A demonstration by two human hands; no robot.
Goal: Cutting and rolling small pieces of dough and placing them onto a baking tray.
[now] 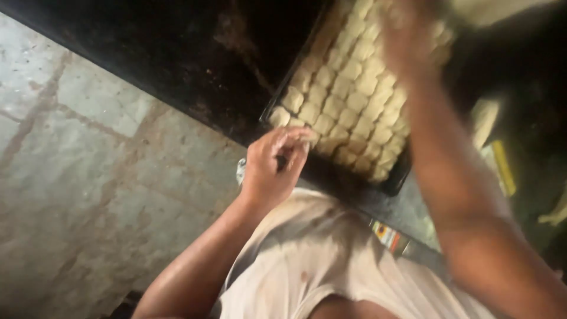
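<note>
A dark baking tray (394, 184) holds several rows of small pale dough pieces (354, 94) packed close together. My left hand (273, 168) hovers at the tray's near left corner, its fingers curled around a small pale dough piece (299, 135). My right arm reaches across the tray, and my right hand (407, 35) is over the far rows. Motion blur hides its fingers and whatever they hold.
The tray lies on a dark, stained work surface (195, 53). Left of it is a grey tiled floor (88, 153). My white shirt (319, 260) fills the bottom. A yellow strip (504, 168) and dark shapes sit at the right.
</note>
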